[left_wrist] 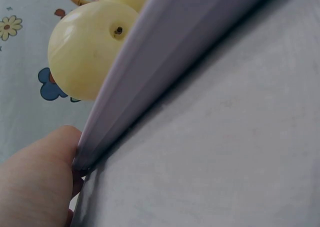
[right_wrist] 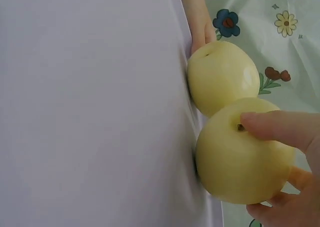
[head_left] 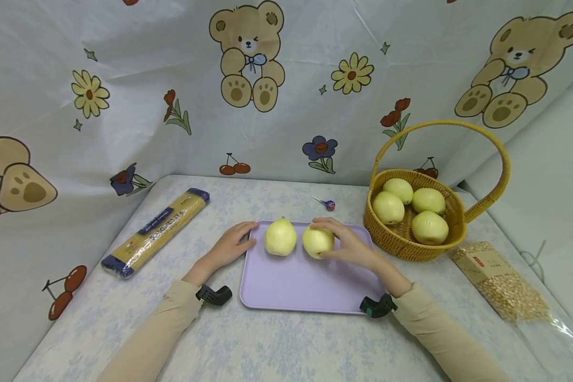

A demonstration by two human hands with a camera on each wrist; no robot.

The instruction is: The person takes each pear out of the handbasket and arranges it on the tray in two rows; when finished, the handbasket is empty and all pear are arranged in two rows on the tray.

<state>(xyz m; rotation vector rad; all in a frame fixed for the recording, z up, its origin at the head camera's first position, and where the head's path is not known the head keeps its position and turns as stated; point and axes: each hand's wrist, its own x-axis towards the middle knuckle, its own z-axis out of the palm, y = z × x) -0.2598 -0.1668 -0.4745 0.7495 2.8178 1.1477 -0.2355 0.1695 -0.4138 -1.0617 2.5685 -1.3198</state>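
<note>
A pale yellow round pear [head_left: 318, 242] stands on the purple tray [head_left: 310, 286], and my right hand [head_left: 350, 246] holds it, thumb on the near side and fingers round the far side. In the right wrist view the thumb lies by the dimple of this pear [right_wrist: 240, 162]. Just left of it, a second pear [head_left: 280, 237] sits on the tray near its back edge. My left hand [head_left: 230, 245] grips the tray's back left corner, thumb along the rim; its other fingers are partly hidden in the left wrist view.
A wicker basket [head_left: 396, 246] with several pears and a tall handle stands right of the tray. A spaghetti pack [head_left: 157, 232] lies at left. Behind the tray is a lollipop [head_left: 330, 205]. At right lies a clear bag of grains [head_left: 506, 284].
</note>
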